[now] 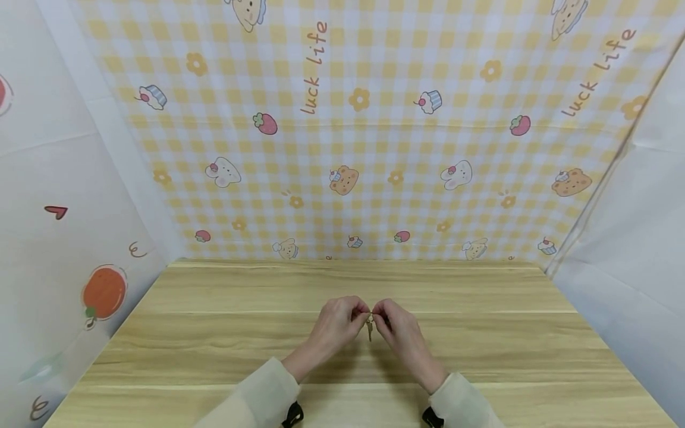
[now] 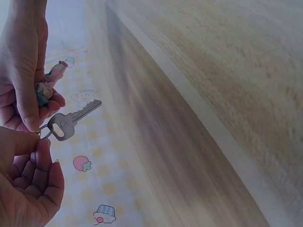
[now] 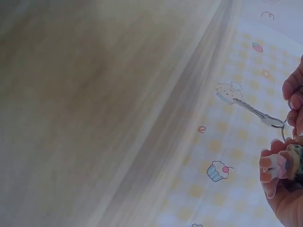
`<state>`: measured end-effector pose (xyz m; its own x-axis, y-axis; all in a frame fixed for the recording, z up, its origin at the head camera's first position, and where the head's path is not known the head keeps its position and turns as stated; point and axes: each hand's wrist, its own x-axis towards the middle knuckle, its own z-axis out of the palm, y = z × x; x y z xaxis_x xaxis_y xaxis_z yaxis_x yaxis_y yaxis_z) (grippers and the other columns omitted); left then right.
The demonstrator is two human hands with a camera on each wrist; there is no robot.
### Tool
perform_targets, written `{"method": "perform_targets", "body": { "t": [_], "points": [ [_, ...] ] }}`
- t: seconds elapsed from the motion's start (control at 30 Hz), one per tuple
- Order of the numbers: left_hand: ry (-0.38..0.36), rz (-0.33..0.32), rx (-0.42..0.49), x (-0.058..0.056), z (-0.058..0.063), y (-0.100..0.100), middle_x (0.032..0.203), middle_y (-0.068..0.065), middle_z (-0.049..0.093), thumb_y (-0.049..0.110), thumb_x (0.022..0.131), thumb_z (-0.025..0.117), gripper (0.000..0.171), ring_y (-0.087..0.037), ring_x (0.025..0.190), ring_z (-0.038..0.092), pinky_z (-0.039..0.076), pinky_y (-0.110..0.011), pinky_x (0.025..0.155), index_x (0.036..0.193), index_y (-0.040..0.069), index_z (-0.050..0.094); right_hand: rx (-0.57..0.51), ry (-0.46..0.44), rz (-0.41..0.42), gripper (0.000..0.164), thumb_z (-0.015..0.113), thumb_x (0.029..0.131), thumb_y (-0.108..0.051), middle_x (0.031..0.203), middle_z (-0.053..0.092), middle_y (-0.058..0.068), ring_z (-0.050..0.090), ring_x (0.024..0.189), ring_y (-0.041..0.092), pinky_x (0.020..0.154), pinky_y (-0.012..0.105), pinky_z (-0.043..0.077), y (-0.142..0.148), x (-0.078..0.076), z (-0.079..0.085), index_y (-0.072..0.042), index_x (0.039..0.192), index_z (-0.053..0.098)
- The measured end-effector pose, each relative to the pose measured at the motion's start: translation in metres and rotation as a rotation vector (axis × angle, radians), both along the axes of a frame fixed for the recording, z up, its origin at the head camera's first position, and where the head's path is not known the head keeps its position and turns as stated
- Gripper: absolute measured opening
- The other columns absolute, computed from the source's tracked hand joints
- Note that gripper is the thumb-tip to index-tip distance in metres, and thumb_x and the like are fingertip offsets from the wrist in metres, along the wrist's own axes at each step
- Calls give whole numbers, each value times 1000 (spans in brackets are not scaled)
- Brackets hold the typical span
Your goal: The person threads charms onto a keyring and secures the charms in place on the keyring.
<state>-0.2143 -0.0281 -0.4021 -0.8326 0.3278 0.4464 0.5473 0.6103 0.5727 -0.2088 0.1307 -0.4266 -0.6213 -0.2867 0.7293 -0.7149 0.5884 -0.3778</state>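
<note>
Both hands meet above the table. The left hand (image 1: 336,321) pinches a thin metal key ring (image 2: 48,131) between thumb and fingers. A silver key (image 2: 66,125) hangs from this ring, its toothed blade pointing down to the table. Opposite it, the right hand (image 1: 402,333) holds a small figurine charm (image 3: 280,166), pink, cream and teal, partly hidden in the curled fingers. The right thumb tip lies close to the ring, at the left fingertips. In the head view the key is tiny, and the hands hide most of the charm.
A light wood-grain table (image 1: 481,356) lies under the hands. Behind it hangs a yellow checked cloth (image 1: 374,142) with cartoon prints. White sheets close off the left side (image 1: 64,166) and the right side (image 1: 631,249).
</note>
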Motion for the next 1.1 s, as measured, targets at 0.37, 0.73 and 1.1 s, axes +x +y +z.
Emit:
{"method": "perform_targets", "body": {
  "t": [0.37, 0.73, 1.1],
  "points": [
    [21, 10, -5, 1, 0, 0, 68, 2, 67, 1, 81, 67, 10, 1, 57, 52, 42, -13, 54, 75, 8, 68, 47, 62, -19, 22, 67, 76, 13, 71, 55, -3, 47, 63, 2, 54, 13, 41, 0, 1, 2, -6, 79, 56],
    [36, 20, -28, 2, 0, 1, 67, 2, 66, 0, 80, 66, 10, 1, 57, 53, 42, -13, 53, 74, 8, 68, 50, 72, -18, 24, 67, 74, 16, 70, 54, -2, 46, 62, 1, 53, 12, 40, 0, 1, 1, -6, 78, 57],
    [35, 27, -26, 3, 1, 4, 66, 1, 66, 0, 79, 66, 10, 1, 55, 50, 41, -12, 52, 73, 8, 67, 65, 83, -32, 27, 65, 70, 18, 67, 50, -3, 44, 60, 1, 51, 10, 36, -1, 0, 0, -6, 76, 53]
  ]
}}
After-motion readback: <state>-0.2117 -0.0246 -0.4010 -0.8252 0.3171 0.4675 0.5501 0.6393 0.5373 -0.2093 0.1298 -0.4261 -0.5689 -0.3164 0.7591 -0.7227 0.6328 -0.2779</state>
